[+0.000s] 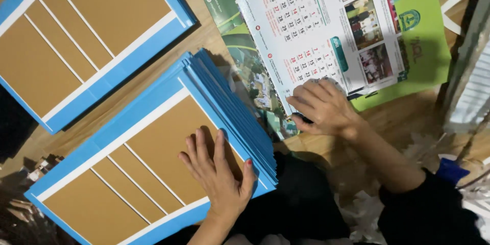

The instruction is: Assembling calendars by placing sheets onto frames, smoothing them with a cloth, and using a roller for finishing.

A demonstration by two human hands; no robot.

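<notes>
My left hand (218,169) lies flat, fingers spread, on the top sheet of a stack of blue-bordered brown printed sheets (143,163) in front of me. My right hand (321,107) rests palm down, fingers curled, on the lower edge of a white wall calendar sheet (306,25) with small photos. Whether it pinches the sheet's corner I cannot tell. A dark object shows under its fingers.
A second stack of the same blue and brown sheets (87,35) lies at the upper left. Green printed sheets (423,46) sit under the calendar on the wooden floor (403,117). Shredded paper (367,214) lies near my black sleeve; a pale slatted object (474,81) stands at the right.
</notes>
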